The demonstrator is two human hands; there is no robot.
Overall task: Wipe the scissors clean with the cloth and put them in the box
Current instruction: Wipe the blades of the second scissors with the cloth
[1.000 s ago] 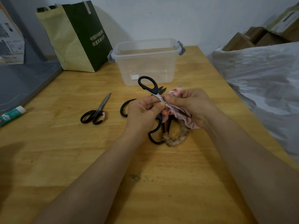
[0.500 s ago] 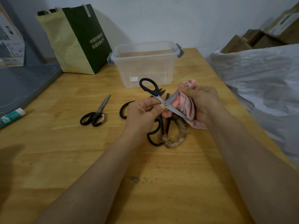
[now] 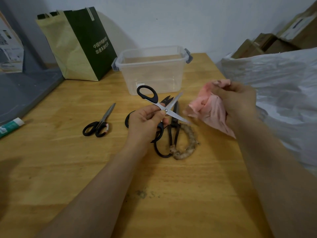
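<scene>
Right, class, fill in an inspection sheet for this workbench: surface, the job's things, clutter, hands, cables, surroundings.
Surface: wooden table, with a dark smudge near its front.
Job's things: held scissors, blades open, above the table; pink cloth apart from the blades; clear box at the back, no lid on.
Clutter: small black scissors, wrapped-handle shears, thread snips, glue tube.
Hands: left hand pinches the held scissors near the pivot; right hand grips the pink cloth.
Cables: nothing seen.
Surroundings: green paper bag, white plastic sack, cardboard boxes.
</scene>
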